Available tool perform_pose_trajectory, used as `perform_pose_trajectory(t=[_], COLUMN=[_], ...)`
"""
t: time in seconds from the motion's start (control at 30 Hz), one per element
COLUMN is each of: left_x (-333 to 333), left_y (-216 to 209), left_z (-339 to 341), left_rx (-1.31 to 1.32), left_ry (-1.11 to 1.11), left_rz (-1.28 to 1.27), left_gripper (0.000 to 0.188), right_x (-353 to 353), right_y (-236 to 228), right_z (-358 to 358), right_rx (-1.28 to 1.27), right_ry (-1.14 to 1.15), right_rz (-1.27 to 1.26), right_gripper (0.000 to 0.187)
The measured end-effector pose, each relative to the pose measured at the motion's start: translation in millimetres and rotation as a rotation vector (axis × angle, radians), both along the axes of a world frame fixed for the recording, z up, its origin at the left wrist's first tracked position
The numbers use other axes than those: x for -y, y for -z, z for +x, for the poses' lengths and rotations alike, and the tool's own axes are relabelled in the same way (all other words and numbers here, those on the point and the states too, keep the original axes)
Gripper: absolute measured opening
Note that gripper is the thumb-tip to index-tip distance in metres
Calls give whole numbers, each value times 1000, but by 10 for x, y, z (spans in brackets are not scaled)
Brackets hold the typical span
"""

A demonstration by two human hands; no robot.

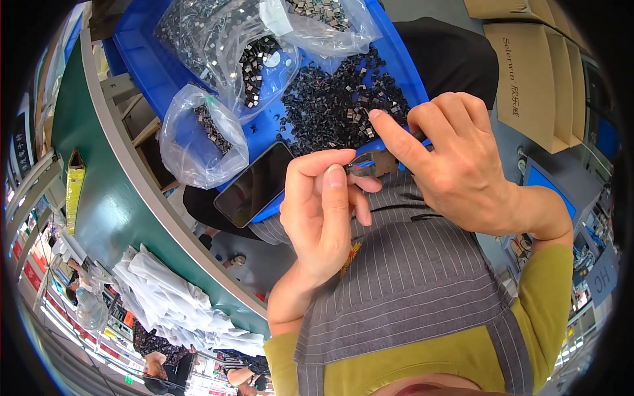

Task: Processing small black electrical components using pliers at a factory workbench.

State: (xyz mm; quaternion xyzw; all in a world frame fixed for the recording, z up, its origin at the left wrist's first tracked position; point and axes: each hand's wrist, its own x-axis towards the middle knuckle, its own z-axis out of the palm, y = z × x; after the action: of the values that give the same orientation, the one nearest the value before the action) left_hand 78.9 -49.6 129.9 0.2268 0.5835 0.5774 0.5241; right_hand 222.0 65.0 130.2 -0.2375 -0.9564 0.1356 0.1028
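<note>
My right hand [456, 158] grips a small pair of pliers [375, 164] with metal jaws and partly hidden handles. Its index finger stretches out over the bin. At the tip of the jaws, my left hand [323, 208] pinches a tiny dark part between thumb and index finger; the fingers mostly hide it. Just beyond both hands lies a heap of small black parts [323, 105], some with shiny metal ends, in a blue bin [148, 79]. A black phone [254, 185] rests on the bin's near left corner, beside my left hand.
Clear plastic bags [201, 135] of small parts fill the bin's left and far side. A green table [109, 178] with a grey edge curves along the left, carrying white bags [175, 297]. Cardboard boxes [535, 86] stand at the far right. Other people appear at the lower left.
</note>
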Motion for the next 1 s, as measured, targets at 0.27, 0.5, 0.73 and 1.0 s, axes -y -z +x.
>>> perform_pose_trajectory(t=[0.27, 0.5, 0.73, 1.0], left_x=[-13, 9, -36, 11], left_y=[14, 66, 36, 79], left_z=[-4, 3, -95, -19], left_rx=[-71, -197, -2, -146], left_ry=[13, 59, 168, 120], left_rz=[-14, -37, -185, -97], left_gripper=[17, 21, 22, 20], right_x=[-24, -33, -35, -13], right_y=[0, -8, 68, 94], right_z=[-16, -2, 47, 90], right_rx=[30, 105, 96, 138], right_ry=[-27, -83, -106, -112], right_rz=[-6, -56, -233, -373], right_gripper=[43, 37, 25, 22])
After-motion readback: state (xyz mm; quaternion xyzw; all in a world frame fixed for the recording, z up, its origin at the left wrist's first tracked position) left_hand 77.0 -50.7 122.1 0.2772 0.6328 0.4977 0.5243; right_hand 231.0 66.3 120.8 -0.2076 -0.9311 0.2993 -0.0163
